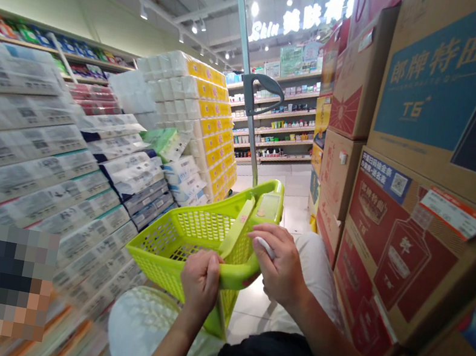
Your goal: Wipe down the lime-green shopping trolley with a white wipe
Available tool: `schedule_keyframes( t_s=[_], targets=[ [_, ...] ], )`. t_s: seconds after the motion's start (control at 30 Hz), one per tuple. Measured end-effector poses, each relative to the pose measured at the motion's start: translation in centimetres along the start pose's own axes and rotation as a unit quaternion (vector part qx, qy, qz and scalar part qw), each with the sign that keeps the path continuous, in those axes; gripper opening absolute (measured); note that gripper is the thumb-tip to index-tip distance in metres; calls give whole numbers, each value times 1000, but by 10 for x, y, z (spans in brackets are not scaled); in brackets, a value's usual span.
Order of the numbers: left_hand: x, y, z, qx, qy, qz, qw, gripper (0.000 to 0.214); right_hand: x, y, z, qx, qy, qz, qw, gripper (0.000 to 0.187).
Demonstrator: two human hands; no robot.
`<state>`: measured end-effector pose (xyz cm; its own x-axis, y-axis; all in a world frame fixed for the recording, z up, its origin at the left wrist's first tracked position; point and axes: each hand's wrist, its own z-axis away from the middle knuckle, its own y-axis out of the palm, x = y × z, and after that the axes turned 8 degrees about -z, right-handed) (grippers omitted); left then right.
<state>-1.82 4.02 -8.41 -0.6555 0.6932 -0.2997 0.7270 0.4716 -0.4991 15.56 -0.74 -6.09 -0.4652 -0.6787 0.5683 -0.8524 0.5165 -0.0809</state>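
Observation:
A lime-green plastic shopping basket (190, 240) with a mesh wall sits right in front of me, tilted, below my hands. My left hand (200, 279) is curled around the basket's green handle (232, 275). My right hand (280, 265) is just to the right of the basket's upper rim, with its fingers closed on a small white object (265, 247). Most of that object is hidden by the fingers, so I cannot tell what it is.
Stacked packs of paper towels or tissue (19, 139) rise at the left, with yellow-labelled packs (198, 116) behind them. Cardboard liquor cartons (432, 175) tower at the right. A metal pole (249, 88) stands behind the basket, and store shelves (275, 123) line the far aisle.

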Motion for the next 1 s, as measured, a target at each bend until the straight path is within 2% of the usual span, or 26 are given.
schedule_keyframes(
  t_s=[0.07,0.17,0.23,0.3,0.4,0.5,0.7,0.73,0.8,0.87,0.93,1.0],
  targets=[
    [0,0,-1,-8,6,-3,1000,40,11,3,4,53,-43,11,998,17],
    [1,1,-1,-15,17,-4,1000,41,28,6,9,154,-123,22,980,22],
    [2,1,-2,-14,19,-2,1000,41,28,6,6,183,-138,23,973,21],
    [2,1,-1,-11,18,2,1000,40,18,3,-2,168,-120,9,978,15],
    [2,1,-1,-6,13,6,1000,40,-3,-2,-13,105,-56,-15,993,15],
    [1,2,-1,-7,9,3,1000,40,-6,-3,-15,65,-28,-17,997,16],
    [1,1,-1,-14,18,5,1000,41,25,3,1,160,-136,9,978,13],
    [1,1,-1,-12,17,6,1000,41,24,3,2,154,-137,5,978,14],
    [1,0,-1,-6,13,9,1000,41,13,4,3,96,-109,-17,989,15],
    [1,0,0,-3,4,9,1000,41,-6,7,5,1,-47,-44,998,20],
    [1,1,1,-6,-2,8,1000,42,-23,13,11,-84,29,-72,993,25],
    [1,2,1,-11,-1,8,1000,42,-31,21,19,-128,85,-99,983,30]
  ],
)
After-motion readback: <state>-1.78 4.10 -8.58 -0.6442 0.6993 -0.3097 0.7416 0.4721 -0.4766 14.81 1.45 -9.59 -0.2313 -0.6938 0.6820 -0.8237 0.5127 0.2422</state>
